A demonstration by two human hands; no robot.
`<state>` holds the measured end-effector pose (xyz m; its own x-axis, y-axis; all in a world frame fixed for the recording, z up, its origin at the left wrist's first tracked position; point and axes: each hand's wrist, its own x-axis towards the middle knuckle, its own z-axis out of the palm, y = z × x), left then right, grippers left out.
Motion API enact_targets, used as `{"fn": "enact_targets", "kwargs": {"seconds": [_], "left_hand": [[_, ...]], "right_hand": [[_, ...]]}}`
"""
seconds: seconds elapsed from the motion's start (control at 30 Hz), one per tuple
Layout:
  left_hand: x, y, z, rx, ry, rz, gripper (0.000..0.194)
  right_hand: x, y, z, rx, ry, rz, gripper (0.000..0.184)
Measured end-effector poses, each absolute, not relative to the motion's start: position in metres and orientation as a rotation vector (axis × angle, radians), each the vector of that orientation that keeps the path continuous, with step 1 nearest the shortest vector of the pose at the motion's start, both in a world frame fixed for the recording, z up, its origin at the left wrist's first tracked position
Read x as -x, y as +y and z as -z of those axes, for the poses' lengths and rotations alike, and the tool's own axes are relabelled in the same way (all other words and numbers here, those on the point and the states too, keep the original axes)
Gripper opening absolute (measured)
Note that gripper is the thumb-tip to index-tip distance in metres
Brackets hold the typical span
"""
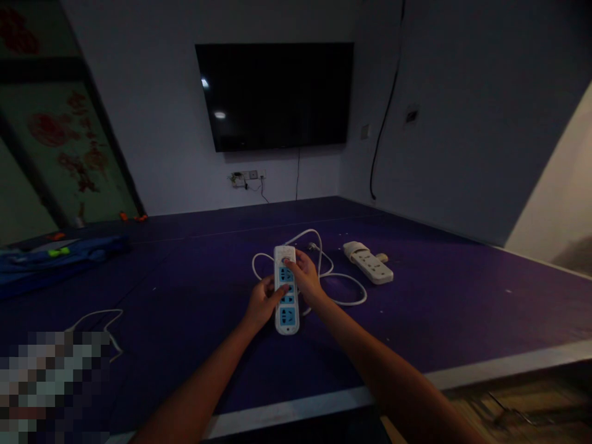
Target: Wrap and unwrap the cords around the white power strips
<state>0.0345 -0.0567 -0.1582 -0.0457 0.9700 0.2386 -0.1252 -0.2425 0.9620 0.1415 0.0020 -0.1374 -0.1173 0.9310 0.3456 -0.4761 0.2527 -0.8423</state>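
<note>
The single head-worn view looked forward and down across the purple platform (194,271) toward the dark screen (282,98) on the far wall (161,142). The left grip (261,302) and right grip (306,276) lay close, just below the view's middle; screen and wall stood well beyond, higher up.

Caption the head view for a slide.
The left hand and right hand grip a white power strip with blue sockets, a white cord looping on the purple surface beyond.
</note>
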Motion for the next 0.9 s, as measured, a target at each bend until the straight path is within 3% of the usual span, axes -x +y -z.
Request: {"fn": "enact_targets", "kwargs": {"seconds": [0.9], "left_hand": [[-0.0341,-0.0541,0.1607,-1.308,1.017,-1.444,0.050]], "right_hand": [[-0.1401,0.0030,0.1382,0.597,-1.093,-1.299,0.041]]}}
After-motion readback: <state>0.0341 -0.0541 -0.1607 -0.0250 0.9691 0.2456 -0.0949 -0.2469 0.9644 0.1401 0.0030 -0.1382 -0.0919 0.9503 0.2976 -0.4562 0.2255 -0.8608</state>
